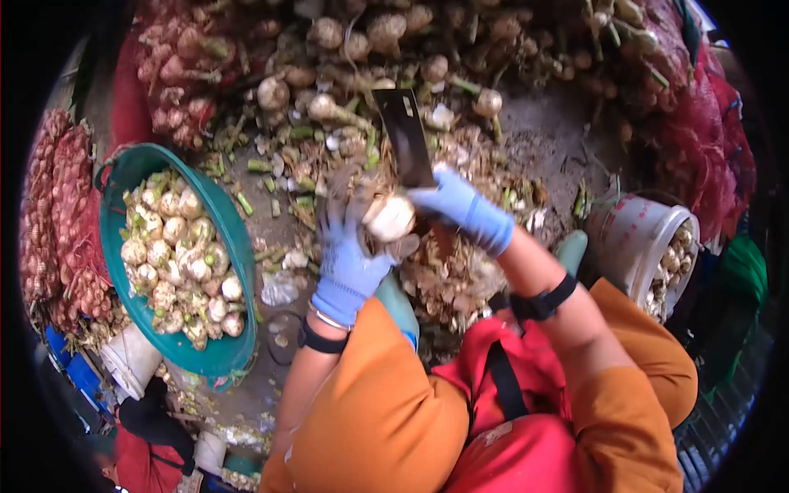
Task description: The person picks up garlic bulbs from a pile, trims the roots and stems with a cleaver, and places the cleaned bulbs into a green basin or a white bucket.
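Observation:
In the head view my left hand (352, 255), in a blue-grey work glove, is closed around a whitish garlic bulb (389, 218). Its fingertips are smeared by motion. My right hand (460, 205), gloved the same way, grips a cleaver (405, 135) just right of the bulb. The dark broad blade points up and away, with a small slot near its far corner. Most of the cleaver's handle is hidden by my right hand. Below both hands lies a heap of papery garlic skins (460, 283).
A teal tub (251, 271) of trimmed garlic bulbs stands at left. A white bucket (637, 246) with more bulbs leans at right. Untrimmed garlic (386, 33) is piled ahead, with red mesh sacks (715, 140) on both sides. Another person (148, 460) is at lower left.

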### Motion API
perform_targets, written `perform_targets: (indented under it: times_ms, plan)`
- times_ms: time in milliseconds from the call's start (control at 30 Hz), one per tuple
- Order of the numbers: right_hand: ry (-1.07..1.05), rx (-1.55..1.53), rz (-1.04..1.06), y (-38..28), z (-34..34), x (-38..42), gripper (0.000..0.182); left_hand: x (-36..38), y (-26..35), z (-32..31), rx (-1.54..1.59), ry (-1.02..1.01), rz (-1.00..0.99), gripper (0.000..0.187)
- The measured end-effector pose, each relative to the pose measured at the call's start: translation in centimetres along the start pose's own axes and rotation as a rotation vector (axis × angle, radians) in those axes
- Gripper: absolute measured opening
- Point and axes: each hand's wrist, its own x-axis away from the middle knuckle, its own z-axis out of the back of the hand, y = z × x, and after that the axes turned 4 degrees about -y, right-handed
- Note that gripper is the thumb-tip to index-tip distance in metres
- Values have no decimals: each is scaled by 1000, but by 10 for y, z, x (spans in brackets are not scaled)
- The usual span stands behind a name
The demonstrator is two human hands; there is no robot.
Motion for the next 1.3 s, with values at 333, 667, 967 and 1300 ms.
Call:
perform_targets:
  times_ms: [333, 667, 967, 1300]
  plan:
    - [-65, 1236, -29, -27, 17, -25, 25, 3, 1, 69, 1113, 254, 152, 30]
    - [125, 1105, 323, -43, -49, -118, 34, 2, -40, 65, 1555, 282, 268, 55]
    - [-64, 655, 360, -16, -35, 9, 29, 6, -34, 10, 521, 267, 268, 39]
    - [-11, 1225, 470, -40, -31, 22, 28, 4, 5, 20, 298, 105, 135, 64]
